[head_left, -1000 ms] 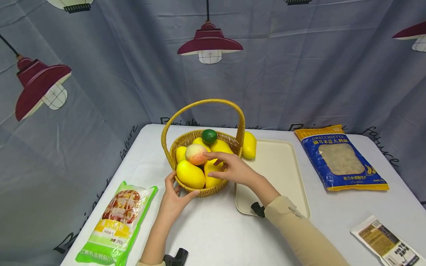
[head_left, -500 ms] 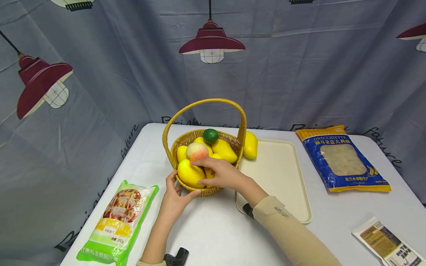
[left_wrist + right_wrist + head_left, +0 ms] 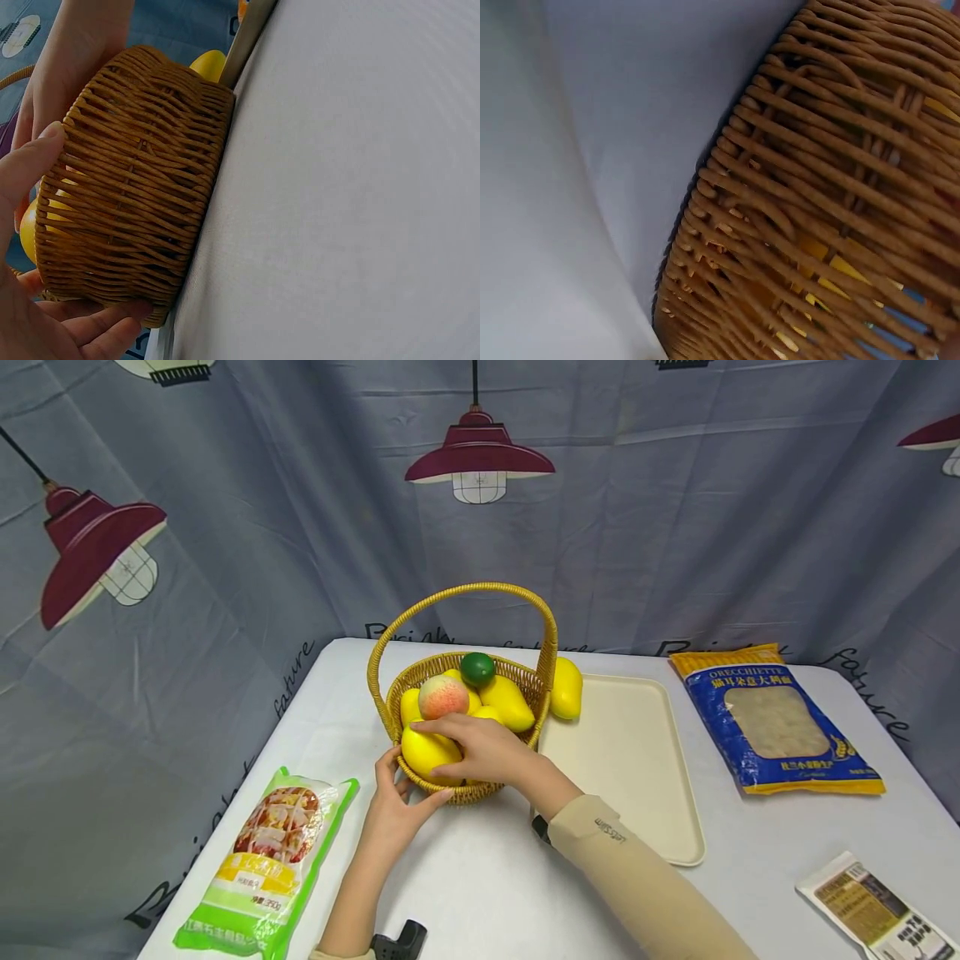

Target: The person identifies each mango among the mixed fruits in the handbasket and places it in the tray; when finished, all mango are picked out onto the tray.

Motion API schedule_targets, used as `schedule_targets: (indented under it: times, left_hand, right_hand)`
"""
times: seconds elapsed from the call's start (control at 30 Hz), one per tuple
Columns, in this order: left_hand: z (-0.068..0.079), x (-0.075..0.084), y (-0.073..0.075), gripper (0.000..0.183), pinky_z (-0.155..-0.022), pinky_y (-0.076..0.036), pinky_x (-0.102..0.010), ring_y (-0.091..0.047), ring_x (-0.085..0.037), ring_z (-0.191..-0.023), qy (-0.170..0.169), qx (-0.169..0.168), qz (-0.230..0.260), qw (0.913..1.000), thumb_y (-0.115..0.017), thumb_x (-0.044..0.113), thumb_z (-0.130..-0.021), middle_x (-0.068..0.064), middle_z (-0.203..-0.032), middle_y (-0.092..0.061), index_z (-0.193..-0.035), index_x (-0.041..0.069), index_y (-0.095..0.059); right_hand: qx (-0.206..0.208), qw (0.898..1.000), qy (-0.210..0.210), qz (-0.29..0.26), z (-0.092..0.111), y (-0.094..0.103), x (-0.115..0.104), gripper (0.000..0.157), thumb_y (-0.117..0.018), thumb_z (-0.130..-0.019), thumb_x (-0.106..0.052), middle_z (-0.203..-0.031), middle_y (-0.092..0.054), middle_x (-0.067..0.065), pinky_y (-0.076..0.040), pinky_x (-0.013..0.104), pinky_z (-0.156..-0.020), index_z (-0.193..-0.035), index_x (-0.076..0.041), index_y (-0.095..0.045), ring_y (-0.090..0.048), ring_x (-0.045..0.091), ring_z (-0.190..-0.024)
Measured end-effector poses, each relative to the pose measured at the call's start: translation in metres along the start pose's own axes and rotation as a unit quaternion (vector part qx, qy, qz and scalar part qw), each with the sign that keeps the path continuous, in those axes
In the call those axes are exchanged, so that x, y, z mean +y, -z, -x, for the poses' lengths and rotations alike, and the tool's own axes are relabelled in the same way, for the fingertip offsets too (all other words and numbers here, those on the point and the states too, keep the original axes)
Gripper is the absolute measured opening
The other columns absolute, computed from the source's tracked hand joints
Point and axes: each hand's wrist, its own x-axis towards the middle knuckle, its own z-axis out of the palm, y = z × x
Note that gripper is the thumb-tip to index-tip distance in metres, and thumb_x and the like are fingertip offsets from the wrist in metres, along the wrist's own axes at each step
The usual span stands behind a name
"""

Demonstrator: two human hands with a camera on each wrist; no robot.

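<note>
Basket loaded, right hand on front mango

Wicker basket (image 3: pixel 135 187) sits upright on the white bench (image 3: pixel 465 877), handle up. Left hand (image 3: pixel 401 814) has it: thumb at the rim, other fingers along the outer wall, grasping.

Right hand (image 3: pixel 483 750) is inside the rim, fingers and thumb spread round the front mango (image 3: pixel 426 753), grasping it; mango is in the near-left part of the basket. Right wrist view shows mostly weave, no help there.

Also in basket: peach (image 3: pixel 443 697) just behind that mango, green fruit (image 3: pixel 477 669) at the back, pear-shaped yellow fruit (image 3: pixel 507 703) on the right, more yellow fruit partly hidden, count unclear.

Outside: cream tray (image 3: pixel 622 752) right of basket, one yellow fruit (image 3: pixel 566 689) at its far-left corner. Blue-and-yellow bag (image 3: pixel 776 722) farther right.
</note>
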Motion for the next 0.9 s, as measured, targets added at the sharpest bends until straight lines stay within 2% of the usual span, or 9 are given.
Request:
schedule_targets:
  times: [0.2, 0.5, 0.7, 0.9]
  left_hand:
    - [-0.001, -0.002, -0.001, 0.101, -0.097, -0.044, -0.05, -0.044, -0.038, -0.129, -0.001, -0.004, 0.024, 0.9997, -0.082, 0.046, -0.073, -0.016, -0.157, -0.016, -0.147, 0.024, -0.017]
    - [0.0, -0.001, -0.001, 0.102, -0.097, -0.044, -0.051, -0.044, -0.039, -0.129, -0.001, -0.003, 0.018, 0.9998, -0.082, 0.046, -0.074, -0.017, -0.157, -0.016, -0.148, 0.023, -0.016]
    - [0.001, -0.001, 0.0, 0.103, -0.098, -0.043, -0.05, -0.042, -0.039, -0.13, -0.001, -0.008, 0.022, 0.9997, -0.081, 0.047, -0.074, -0.018, -0.157, -0.014, -0.149, 0.023, -0.015]
    - [0.0, -0.001, -0.001, 0.103, -0.098, -0.043, -0.051, -0.041, -0.041, -0.13, -0.003, -0.011, 0.025, 0.9996, -0.081, 0.047, -0.074, -0.019, -0.157, -0.013, -0.149, 0.022, -0.014]
  right_hand:
    - [-0.008, 1.0, 0.008, 0.025, -0.005, -0.007, -0.002, 0.069, -0.069, -0.086, -0.047, -0.136, -0.052, -0.005, -0.046, 0.033, -0.095, -0.147, -0.033, -0.04, -0.056, 0.013, -0.112]
    - [0.008, 1.0, 0.013, 0.008, -0.005, -0.01, 0.0, 0.068, -0.072, -0.085, -0.045, -0.135, -0.053, -0.005, -0.045, 0.033, -0.096, -0.145, -0.032, -0.043, -0.055, 0.012, -0.113]
    - [0.029, 0.999, 0.017, -0.015, -0.002, -0.008, -0.003, 0.069, -0.073, -0.084, -0.044, -0.136, -0.053, -0.003, -0.043, 0.034, -0.098, -0.145, -0.03, -0.044, -0.052, 0.013, -0.117]
    - [0.072, 0.996, 0.024, -0.043, 0.003, 0.005, -0.009, 0.071, -0.075, -0.083, -0.04, -0.138, -0.052, -0.003, -0.042, 0.033, -0.1, -0.145, -0.027, -0.044, -0.049, 0.012, -0.122]
